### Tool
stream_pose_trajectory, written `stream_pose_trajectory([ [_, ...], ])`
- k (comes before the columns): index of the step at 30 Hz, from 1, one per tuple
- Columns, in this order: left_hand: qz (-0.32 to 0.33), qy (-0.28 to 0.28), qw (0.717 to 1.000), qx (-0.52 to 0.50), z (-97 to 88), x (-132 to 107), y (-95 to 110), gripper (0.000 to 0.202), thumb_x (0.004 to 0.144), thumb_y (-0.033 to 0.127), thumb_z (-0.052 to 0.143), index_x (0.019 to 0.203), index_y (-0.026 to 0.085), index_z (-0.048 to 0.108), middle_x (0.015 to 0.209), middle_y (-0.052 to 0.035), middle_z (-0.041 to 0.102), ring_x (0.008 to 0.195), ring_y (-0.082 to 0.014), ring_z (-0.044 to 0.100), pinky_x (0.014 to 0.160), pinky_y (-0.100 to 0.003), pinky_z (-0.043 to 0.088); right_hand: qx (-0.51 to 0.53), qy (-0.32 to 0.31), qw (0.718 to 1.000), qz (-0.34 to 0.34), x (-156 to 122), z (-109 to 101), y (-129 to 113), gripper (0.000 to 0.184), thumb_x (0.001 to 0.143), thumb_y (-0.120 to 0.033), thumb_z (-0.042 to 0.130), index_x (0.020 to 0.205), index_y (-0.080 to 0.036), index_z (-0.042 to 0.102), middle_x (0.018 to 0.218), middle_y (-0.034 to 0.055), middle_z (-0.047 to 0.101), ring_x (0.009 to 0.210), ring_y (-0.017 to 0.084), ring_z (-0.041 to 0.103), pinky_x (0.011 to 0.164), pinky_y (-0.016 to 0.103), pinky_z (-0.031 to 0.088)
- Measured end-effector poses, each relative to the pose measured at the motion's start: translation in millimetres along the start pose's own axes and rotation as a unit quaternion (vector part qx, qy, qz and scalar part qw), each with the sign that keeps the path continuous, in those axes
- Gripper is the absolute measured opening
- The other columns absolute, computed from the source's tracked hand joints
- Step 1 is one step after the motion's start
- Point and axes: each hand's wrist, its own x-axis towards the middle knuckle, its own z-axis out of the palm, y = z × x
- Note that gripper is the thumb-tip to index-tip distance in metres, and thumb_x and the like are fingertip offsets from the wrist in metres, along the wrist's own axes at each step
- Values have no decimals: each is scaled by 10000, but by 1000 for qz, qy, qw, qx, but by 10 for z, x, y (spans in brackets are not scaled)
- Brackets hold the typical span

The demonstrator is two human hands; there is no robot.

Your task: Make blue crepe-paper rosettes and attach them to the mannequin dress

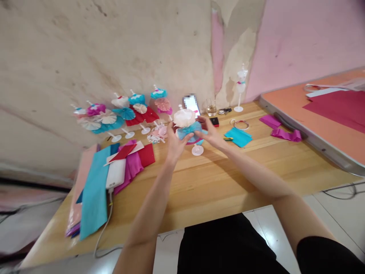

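Note:
Both my hands are stretched out over a wooden table [228, 179], working on a small mannequin stand [196, 149] with a white top [184, 117] and a blue paper band [188, 130] round its waist. My left hand [174, 141] closes on the band's left side. On the other side, my right hand [207, 131] pinches the band. The stand's round white foot rests on the table.
Several finished paper-dressed mannequins [125, 112] line the wall at the back left. Stacked blue, pink and red paper sheets [95, 188] and a white power bank [116, 173] lie left. A phone [191, 103], a glass [211, 107], a bare mannequin [241, 87] and paper scraps [238, 136] sit behind and right.

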Motion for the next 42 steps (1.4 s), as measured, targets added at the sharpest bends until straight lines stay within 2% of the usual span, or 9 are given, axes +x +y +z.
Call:
stream_pose_trajectory([
  [5,-108,92,990,22,-222,-463,-242,425,948,538,375,1188,214,511,1193,-93,568,1112,-180,558,1006,-350,419,-234,-49,967,84,-322,-440,390,417,959,-469,402,1301,-244,486,1176,93,649,995,231,621,862,412,499],
  [7,-182,8,982,54,-195,-664,-400,375,900,514,507,1074,191,586,1054,-87,598,915,-179,587,904,-349,458,-277,-80,954,83,-396,-514,564,341,951,-391,424,1166,-196,601,1087,129,672,1002,275,602,898,462,458],
  [10,-193,-41,979,57,23,-770,-559,392,733,424,750,1033,193,647,1045,-84,600,731,-149,563,832,-337,470,-332,-128,932,65,-377,-404,731,264,907,-286,489,1061,-159,662,1135,159,651,1086,310,548,968,482,382],
  [15,-229,-106,966,59,346,-567,-592,265,690,364,790,872,206,679,870,-66,644,826,-221,604,876,-350,440,-410,-176,894,39,-193,-69,819,260,940,-229,442,1033,-115,656,1156,182,631,1110,288,522,968,441,349],
  [19,-241,-97,963,74,139,-491,-642,183,787,368,696,717,203,662,704,-59,646,807,-250,631,859,-359,427,-439,-220,871,9,-365,-128,730,237,927,-199,469,1052,-136,660,1078,164,660,1053,271,569,943,417,383],
  [24,-245,-59,963,92,-67,-354,-780,170,842,349,620,768,202,663,777,-76,689,856,-248,646,859,-345,428,-451,-254,855,-30,-983,-420,511,354,914,-140,434,1223,-154,607,1206,162,624,1119,296,565,956,436,422],
  [28,-229,-75,965,105,256,-104,-899,169,832,341,637,740,200,647,777,-74,690,829,-232,645,869,-343,437,-492,-254,828,-85,-1268,-565,410,398,946,-182,400,1311,-184,560,1276,152,599,1155,310,553,943,468,457],
  [34,-201,-102,965,136,811,169,-1046,93,859,268,604,802,197,616,838,-86,670,822,-219,633,857,-340,438,-458,-255,847,-85,-1256,-583,420,417,960,-216,415,1362,-224,525,1281,117,619,1195,279,548,983,464,463],
  [42,-169,-85,962,196,864,115,-1155,82,888,257,551,927,202,598,955,-80,670,914,-208,621,866,-320,431,-440,-264,855,-70,-1237,-619,409,534,935,-145,418,1456,-263,399,1444,75,498,1290,252,481,1024,449,430],
])
